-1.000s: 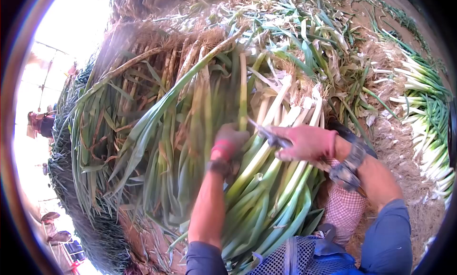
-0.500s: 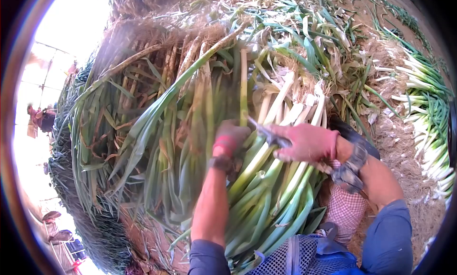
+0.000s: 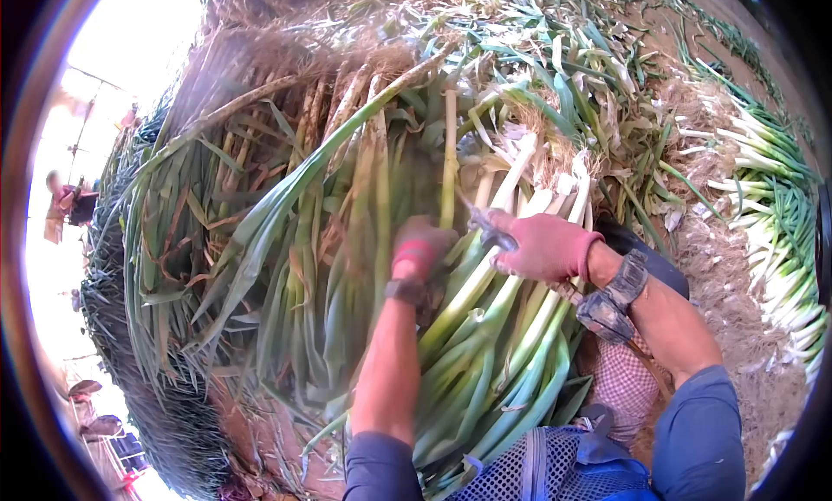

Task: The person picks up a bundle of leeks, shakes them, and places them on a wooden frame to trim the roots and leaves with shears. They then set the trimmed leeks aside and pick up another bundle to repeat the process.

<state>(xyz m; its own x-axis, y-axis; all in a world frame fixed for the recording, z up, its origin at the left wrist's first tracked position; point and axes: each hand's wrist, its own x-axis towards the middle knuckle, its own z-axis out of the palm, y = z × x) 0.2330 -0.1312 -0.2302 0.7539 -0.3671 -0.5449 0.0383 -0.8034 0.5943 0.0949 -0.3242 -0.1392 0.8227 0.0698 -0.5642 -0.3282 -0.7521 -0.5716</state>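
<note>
My left hand, in a dirty glove with a red cuff, is closed around an upright green onion stalk; its pale root end points away from me. My right hand, in a pinkish-red glove, grips a small grey hand tool with a narrow pointed end. The tool's tip is close to the held stalk; whether it touches cannot be made out. Under both hands lies a bundle of thick green onions, white ends away from me and leaves toward my lap.
A large heap of untrimmed green onions with brown roots spreads at left. Loose leaves and peelings lie behind. Cleaned green onions form a row on the ground at right. A person is at the far left.
My right hand has shifted slightly left and down with the tool. The left hand has barely moved and keeps its hold on the stalk, which leans a little less left.
</note>
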